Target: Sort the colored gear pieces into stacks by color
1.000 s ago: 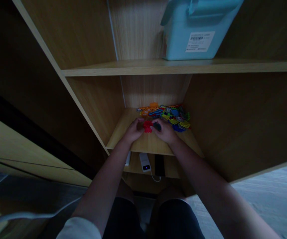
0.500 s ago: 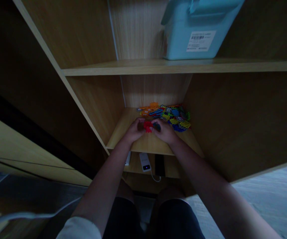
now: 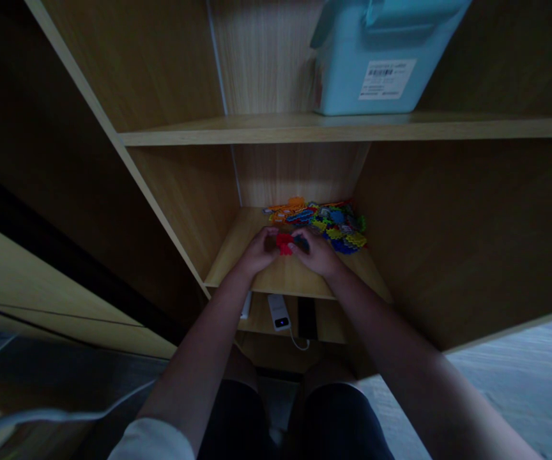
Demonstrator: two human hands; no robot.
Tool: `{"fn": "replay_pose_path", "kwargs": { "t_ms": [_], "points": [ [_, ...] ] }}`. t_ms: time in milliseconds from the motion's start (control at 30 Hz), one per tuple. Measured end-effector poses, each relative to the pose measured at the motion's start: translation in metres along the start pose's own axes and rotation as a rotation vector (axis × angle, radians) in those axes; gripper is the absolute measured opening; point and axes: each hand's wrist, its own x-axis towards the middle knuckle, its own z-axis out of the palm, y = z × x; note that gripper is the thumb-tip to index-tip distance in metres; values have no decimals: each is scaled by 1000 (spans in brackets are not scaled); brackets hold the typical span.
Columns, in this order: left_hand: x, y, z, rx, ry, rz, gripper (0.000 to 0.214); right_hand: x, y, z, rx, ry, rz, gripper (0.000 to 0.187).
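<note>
Wooden shelf (image 3: 276, 278): right hand (image 3: 317, 253) pinches red piece (image 3: 284, 242), likely for steadiness; left hand (image 3: 257, 252) curls at its other side, grip unclear. Toy pile (image 3: 336, 218) just beyond right hand, probably for reach.

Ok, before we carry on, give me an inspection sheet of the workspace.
Surface: wooden shelf, dimly lit.
Job's things: red piece between the hands; multicoloured pile of toothed pieces behind and to the right.
Clutter: white device with lit display and dark flat item, one level below.
Hands: right hand pinches the red piece; left hand beside it, contact unclear.
Cables: short white cable at the device; white cord lower left.
Surroundings: blue bin with label on upper shelf.
</note>
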Motion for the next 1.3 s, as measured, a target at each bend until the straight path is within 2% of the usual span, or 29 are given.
{"fn": "replay_pose_path", "kwargs": {
  "t_ms": [200,367,433,533,800,1067,1300],
  "points": [
    [1,0,0,-3,3,0,47,2,6,-2,-176,108,105,32],
    [1,0,1,11,19,2,45,0,9,-4,-505,215,424,44],
    [1,-1,0,12,17,-7,44,-1,7,-4,-594,194,536,48],
    [1,-2,0,12,15,-17,45,-2,3,-3,-645,144,627,53],
    [0,2,0,23,20,-14,44,0,-3,-5,-637,67,734,65],
    [-1,2,0,30,16,-10,44,5,4,-8,-641,6,808,63],
    [-1,5,0,45,19,-16,44,4,6,-7,-657,17,755,61]
  ]
}}
